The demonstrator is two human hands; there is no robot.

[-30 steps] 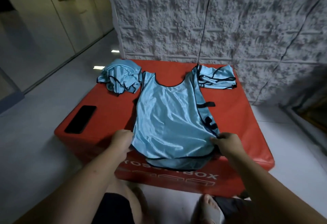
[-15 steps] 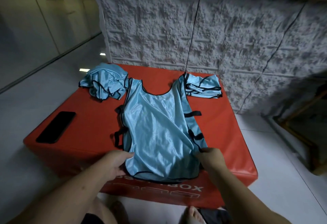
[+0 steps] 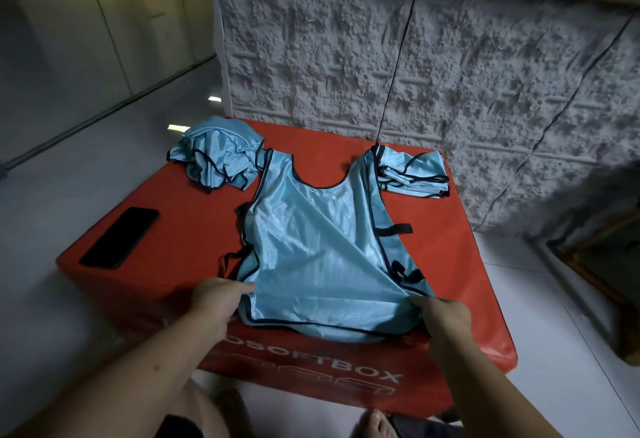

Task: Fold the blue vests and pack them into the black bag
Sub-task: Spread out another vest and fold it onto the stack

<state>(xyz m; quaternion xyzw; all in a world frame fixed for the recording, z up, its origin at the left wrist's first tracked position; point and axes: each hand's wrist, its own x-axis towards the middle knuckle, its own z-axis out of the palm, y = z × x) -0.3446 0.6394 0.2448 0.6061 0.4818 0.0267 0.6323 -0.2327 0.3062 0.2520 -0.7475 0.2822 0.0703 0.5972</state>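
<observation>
The vest [image 3: 318,250] now lies flatter on the red box [image 3: 194,226], its hem at 6 o'clock pinched by the left hand [image 3: 216,302] and, seemingly, the right hand [image 3: 445,316], so folding can start; no bag shows.

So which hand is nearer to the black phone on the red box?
Left. The left hand grips the spread vest's near-left hem corner, just beyond the black phone's near end. The right hand grips the near-right hem corner, across the vest.
</observation>
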